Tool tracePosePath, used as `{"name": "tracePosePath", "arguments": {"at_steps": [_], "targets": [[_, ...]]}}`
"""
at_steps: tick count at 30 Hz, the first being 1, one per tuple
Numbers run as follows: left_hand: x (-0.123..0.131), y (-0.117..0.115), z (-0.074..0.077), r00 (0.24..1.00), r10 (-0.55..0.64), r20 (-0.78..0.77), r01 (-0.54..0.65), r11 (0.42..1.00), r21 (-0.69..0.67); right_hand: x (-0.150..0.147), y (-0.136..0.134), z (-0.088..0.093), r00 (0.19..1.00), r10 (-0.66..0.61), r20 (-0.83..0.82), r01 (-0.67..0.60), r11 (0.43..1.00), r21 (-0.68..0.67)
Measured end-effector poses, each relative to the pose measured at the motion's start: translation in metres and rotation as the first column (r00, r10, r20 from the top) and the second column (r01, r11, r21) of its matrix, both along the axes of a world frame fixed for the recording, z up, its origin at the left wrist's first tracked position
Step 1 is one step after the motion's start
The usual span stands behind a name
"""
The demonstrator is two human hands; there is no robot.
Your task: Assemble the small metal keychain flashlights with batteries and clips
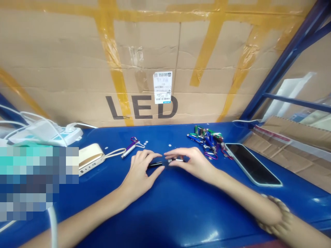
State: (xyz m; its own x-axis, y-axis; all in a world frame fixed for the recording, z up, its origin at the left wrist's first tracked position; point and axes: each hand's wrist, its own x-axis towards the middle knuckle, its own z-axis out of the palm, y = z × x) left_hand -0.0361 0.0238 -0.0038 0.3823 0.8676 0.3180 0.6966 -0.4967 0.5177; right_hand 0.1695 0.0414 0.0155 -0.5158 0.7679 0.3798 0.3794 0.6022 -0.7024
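Note:
My left hand (141,170) rests on the blue table (170,210) and pinches a small black tube (155,164), the body of a keychain flashlight. My right hand (192,161) pinches a short silver end piece (175,160) right beside the tube's tip, the two parts almost touching. A finished purple and silver keychain flashlight (130,148) lies just behind my left hand. A heap of coloured keychain flashlights (207,139) sits behind my right hand. A few tiny round button cells (170,145) are scattered on the table between them.
A smartphone (252,164) lies face up to the right of the heap. A cream power bank (90,158) with a loop cord is at left, with a white power strip (51,135) and cables behind it. A large cardboard box (144,62) marked LED stands along the back edge.

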Motion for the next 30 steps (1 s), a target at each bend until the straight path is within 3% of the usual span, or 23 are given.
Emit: {"name": "tracePosePath", "arguments": {"at_steps": [5,10,13,18,24,30], "targets": [[-0.001,-0.008,0.005,0.984,-0.176,-0.007,0.176,0.983,0.046,-0.013,-0.017,-0.004,0.994,0.106,-0.010,-0.097,0.946,0.308],[-0.001,-0.008,0.006,0.977,-0.214,0.020,0.214,0.977,0.006,-0.014,-0.018,-0.007,0.992,0.127,-0.023,-0.110,0.925,0.365],[-0.001,-0.008,0.009,0.982,-0.173,0.080,0.175,0.984,-0.018,-0.014,-0.016,-0.005,0.996,0.077,-0.054,-0.056,0.949,0.312],[-0.003,-0.007,0.010,0.974,-0.130,0.188,0.138,0.990,-0.032,-0.015,-0.015,0.002,0.991,-0.094,-0.095,0.104,0.990,0.098],[-0.006,-0.005,0.005,0.959,-0.161,0.235,0.163,0.987,0.012,-0.018,-0.014,-0.001,0.979,-0.039,-0.200,0.007,0.988,-0.155],[-0.004,-0.006,0.007,0.979,-0.114,0.167,0.109,0.993,0.040,-0.016,-0.010,-0.005,0.951,-0.102,-0.293,0.045,0.979,-0.197]]}}
